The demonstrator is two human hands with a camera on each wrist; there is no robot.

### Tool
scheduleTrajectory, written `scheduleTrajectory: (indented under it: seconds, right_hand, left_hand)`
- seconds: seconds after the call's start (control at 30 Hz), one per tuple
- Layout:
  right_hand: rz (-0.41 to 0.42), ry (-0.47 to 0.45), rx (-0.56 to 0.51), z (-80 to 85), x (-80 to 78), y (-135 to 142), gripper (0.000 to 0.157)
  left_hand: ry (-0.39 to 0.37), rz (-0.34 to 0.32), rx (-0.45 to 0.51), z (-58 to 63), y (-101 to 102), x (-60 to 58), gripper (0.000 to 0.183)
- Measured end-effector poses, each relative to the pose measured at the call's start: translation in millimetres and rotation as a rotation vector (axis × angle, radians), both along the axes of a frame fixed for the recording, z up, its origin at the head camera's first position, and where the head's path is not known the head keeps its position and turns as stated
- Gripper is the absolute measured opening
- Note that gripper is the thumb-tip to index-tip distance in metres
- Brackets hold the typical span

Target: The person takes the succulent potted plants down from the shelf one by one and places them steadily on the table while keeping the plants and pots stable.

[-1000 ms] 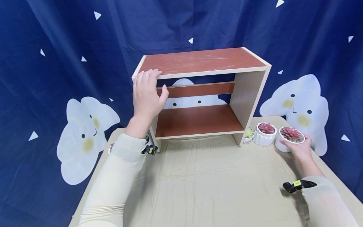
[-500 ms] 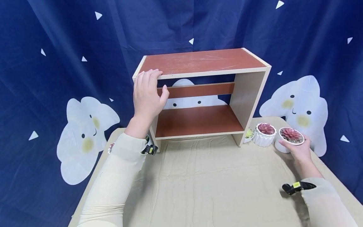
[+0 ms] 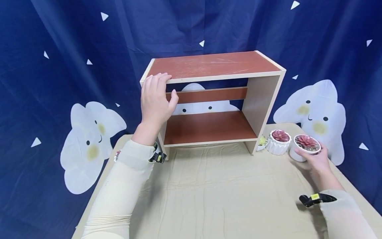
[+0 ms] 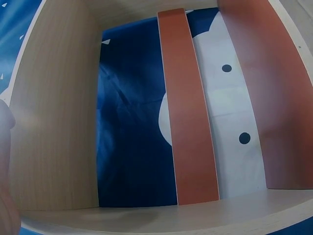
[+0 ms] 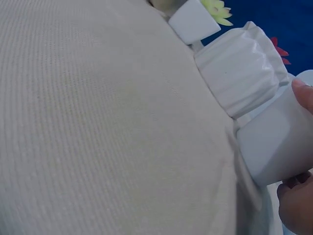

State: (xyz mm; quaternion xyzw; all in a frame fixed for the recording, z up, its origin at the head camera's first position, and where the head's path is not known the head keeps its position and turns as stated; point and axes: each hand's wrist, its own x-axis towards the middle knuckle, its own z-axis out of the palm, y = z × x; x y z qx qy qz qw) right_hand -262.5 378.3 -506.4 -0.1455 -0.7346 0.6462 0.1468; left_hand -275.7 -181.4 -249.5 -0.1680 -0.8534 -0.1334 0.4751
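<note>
My left hand [image 3: 156, 101] rests on the front left top edge of a small shelf unit [image 3: 212, 63] with red-brown boards and pale wood sides. Its thumb stands apart from the fingers; in the left wrist view only part of this hand shows at the left edge. On the right, my right hand [image 3: 320, 164] grips a smooth white potted succulent [image 3: 307, 142] with dark red leaves, thumb in front. The right wrist view shows the pot's plain wall [image 5: 276, 139] standing at the cloth, the thumb high on it and curled fingers below.
Beside the held pot stands a fluted white pot [image 3: 277, 146] with another red succulent. A small white pot with a yellow-green plant [image 3: 262, 142] sits against the shelf's right side. Behind my left forearm a pinkish plant [image 3: 117, 155] peeks out. A blue curtain [image 3: 179, 26] hangs behind the cloth-covered table [image 3: 206, 196].
</note>
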Motion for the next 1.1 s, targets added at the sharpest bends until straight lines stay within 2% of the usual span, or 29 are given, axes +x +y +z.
scheduleTrajectory:
  seconds: [0.17, 0.2, 0.3, 0.43, 0.53, 0.67, 1.0, 1.1]
  right_hand:
    - [0.055, 0.112, -0.143, 6.0, 3.0, 1.0, 0.09]
    - [0.062, 0.122, -0.145, 7.4, 3.5, 1.0, 0.089]
    - [0.075, 0.121, -0.151, 11.1, 5.0, 0.5, 0.095]
    - [0.095, 0.067, -0.143, 14.5, 6.7, 0.3, 0.107]
    - [0.118, 0.048, -0.142, 16.2, 8.6, 1.5, 0.11]
    - [0.156, 0.072, -0.164, 19.4, 11.6, 4.2, 0.109]
    - [0.178, 0.001, -0.066, 35.3, 18.2, 5.7, 0.11]
    - [0.165, -0.019, -0.004, 38.6, 18.5, 7.2, 0.108]
  left_hand:
    - [0.0, 0.0, 0.005, -0.6, -1.0, 0.0, 0.047]
    - [0.001, 0.0, 0.004, -0.6, -1.0, 0.0, 0.047]
    - [0.003, -0.002, 0.002, -0.5, -1.0, -0.1, 0.047]
    - [0.004, 0.0, -0.001, -0.3, -0.9, -0.3, 0.047]
    - [0.005, 0.0, -0.003, -0.3, -0.7, -0.7, 0.047]
    - [0.007, -0.002, -0.006, -0.5, -0.5, -1.3, 0.047]
    - [0.002, 0.001, -0.011, -0.6, -1.3, -1.0, 0.048]
    - [0.003, 0.001, -0.014, -0.5, -1.3, -1.0, 0.048]
